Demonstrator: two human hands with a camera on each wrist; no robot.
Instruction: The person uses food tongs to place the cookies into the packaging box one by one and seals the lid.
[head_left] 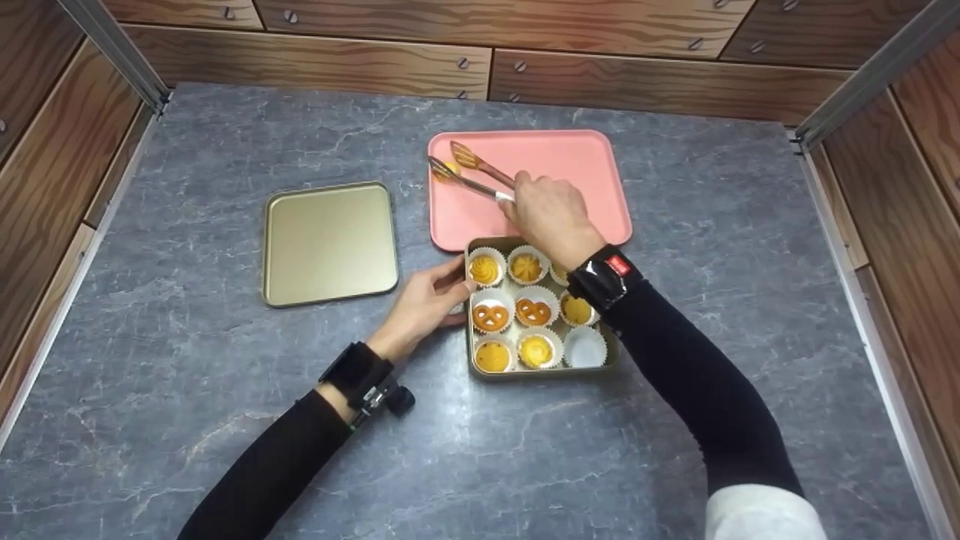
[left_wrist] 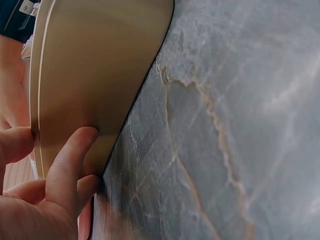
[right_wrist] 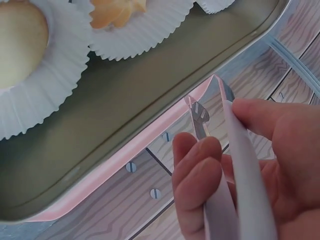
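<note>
My right hand (head_left: 551, 214) grips a pair of tongs (head_left: 484, 166) by their light handles, also seen in the right wrist view. The tongs' tips are spread, one on each side of a yellow cookie (head_left: 448, 172) at the left end of the pink tray (head_left: 592, 161). A square metal tin (head_left: 540, 375) holds cookies in white paper cups, including two pretzels (head_left: 490, 318); the front right cup (head_left: 585, 347) is empty. My left hand (head_left: 420, 307) touches the tin's left side, fingers against the wall and thumb at the rim. My right wrist covers part of the tin.
The gold-coloured lid (head_left: 330, 244) lies on the table to the left of the tin. The pink tray is right behind the tin. Wood-patterned panels (head_left: 375, 64) stand around the grey marbled table (head_left: 187, 360).
</note>
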